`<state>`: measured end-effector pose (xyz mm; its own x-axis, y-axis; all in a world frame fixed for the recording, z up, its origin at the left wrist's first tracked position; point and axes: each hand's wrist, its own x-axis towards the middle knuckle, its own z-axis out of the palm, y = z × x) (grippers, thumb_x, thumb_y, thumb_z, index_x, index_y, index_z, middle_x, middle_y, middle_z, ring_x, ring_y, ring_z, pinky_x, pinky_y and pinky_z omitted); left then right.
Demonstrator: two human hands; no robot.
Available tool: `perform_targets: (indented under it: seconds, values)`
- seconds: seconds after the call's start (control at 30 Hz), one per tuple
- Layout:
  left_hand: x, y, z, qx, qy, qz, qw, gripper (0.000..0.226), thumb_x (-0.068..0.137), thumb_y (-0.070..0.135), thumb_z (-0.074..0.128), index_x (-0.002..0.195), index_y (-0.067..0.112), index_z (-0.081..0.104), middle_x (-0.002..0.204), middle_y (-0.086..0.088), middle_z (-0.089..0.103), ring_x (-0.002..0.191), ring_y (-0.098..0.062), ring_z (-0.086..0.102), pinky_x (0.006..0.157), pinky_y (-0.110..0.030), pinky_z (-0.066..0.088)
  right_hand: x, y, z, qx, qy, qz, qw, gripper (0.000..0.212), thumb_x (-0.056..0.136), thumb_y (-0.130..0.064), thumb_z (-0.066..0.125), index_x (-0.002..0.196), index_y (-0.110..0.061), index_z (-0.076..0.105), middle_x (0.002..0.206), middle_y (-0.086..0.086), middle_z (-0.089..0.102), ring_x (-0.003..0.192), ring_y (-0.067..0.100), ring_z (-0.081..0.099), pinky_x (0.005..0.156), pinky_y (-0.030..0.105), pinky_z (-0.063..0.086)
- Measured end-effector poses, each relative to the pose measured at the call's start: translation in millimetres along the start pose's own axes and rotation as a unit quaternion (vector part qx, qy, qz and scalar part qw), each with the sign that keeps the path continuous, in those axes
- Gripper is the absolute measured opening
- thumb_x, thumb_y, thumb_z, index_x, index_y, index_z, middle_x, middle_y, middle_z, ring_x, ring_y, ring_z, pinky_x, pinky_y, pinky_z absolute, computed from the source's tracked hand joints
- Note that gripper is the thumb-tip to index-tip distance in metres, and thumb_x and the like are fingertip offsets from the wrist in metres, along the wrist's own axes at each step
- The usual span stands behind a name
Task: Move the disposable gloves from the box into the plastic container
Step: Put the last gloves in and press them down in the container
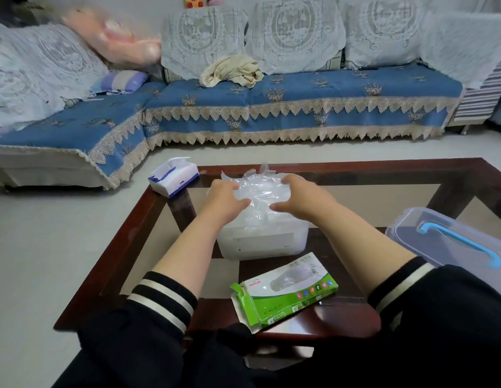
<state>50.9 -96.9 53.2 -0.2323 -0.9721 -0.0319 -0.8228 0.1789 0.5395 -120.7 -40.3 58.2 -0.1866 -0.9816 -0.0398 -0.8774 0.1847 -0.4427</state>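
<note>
Both hands clamped on clear disposable gloves [257,191], wad sitting atop plastic container [262,242], table centre. L hand [225,196] grips wad's left edge; R hand [302,196] its right. Tissue box [173,176] far-left corner. Glove box [284,289] w/ end flap open, near edge. Lid [453,242], blue handle, far right.

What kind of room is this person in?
Most likely a living room at home. A long sofa with blue covers and lace cloths runs along the wall, and a low glass-topped coffee table stands in front of it with a tissue box on its corner.
</note>
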Motion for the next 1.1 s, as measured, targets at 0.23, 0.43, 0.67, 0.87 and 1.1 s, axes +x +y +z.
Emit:
perform_targets:
  seconds: [0.23, 0.43, 0.67, 0.87, 1.1]
  values:
    - [-0.7, 5.4, -11.8, 0.186, 0.060, 0.117, 0.974, 0.061, 0.084, 0.030, 0.071, 0.138, 0.024, 0.044, 0.142, -0.003, 0.034, 0.124, -0.025, 0.043, 0.094, -0.036, 0.041, 35.1, -25.3, 0.2, -0.110, -0.178, 0.040, 0.977, 0.099, 0.077, -0.038, 0.077, 0.150, -0.025, 0.011, 0.132, 0.009, 0.054, 0.088, 0.021, 0.067, 0.087, 0.042, 0.055]
    - [28.2, 4.9, 14.2, 0.225, -0.212, 0.052, 0.950, 0.076, 0.087, 0.005, 0.065, 0.150, 0.019, 0.025, 0.149, -0.010, 0.030, 0.104, -0.028, 0.057, 0.085, -0.033, 0.053, 49.0, -26.2, 19.6, -0.165, -0.277, 0.057, 0.945, 0.086, 0.093, -0.024, 0.061, 0.153, -0.026, -0.001, 0.135, 0.014, 0.049, 0.094, 0.023, 0.060, 0.082, 0.035, 0.053]
    - [43.2, -11.1, 30.5, 0.219, -0.252, 0.026, 0.942, 0.060, 0.095, 0.004, 0.049, 0.150, 0.020, 0.031, 0.153, -0.007, 0.032, 0.137, -0.028, 0.035, 0.108, -0.039, 0.032, 56.8, -18.4, 33.8, -0.194, -0.317, 0.038, 0.927, 0.071, 0.098, -0.022, 0.048, 0.153, -0.031, 0.004, 0.155, 0.011, 0.025, 0.129, 0.032, 0.042, 0.094, 0.038, 0.042]
    - [27.4, -4.7, 0.1, 0.167, -0.176, 0.054, 0.969, 0.055, 0.092, 0.013, 0.061, 0.143, 0.020, 0.040, 0.140, -0.004, 0.049, 0.117, -0.022, 0.053, 0.089, -0.032, 0.047, 45.0, -19.8, 3.6, -0.106, -0.260, 0.045, 0.959, 0.062, 0.089, -0.028, 0.066, 0.142, -0.012, 0.040, 0.118, 0.011, 0.063, 0.095, 0.025, 0.067, 0.090, 0.041, 0.054]
    - [-57.2, -3.3, 7.2, -0.048, 0.031, 0.138, 0.989, 0.024, 0.098, 0.035, 0.050, 0.120, 0.029, 0.055, 0.103, 0.010, 0.060, 0.078, -0.003, 0.052, 0.069, -0.021, 0.042, -42.1, -1.6, -12.8, 0.087, -0.078, -0.075, 0.990, 0.020, 0.092, -0.035, 0.061, 0.088, -0.016, 0.065, 0.080, -0.001, 0.072, 0.070, 0.012, 0.067, 0.069, 0.027, 0.053]
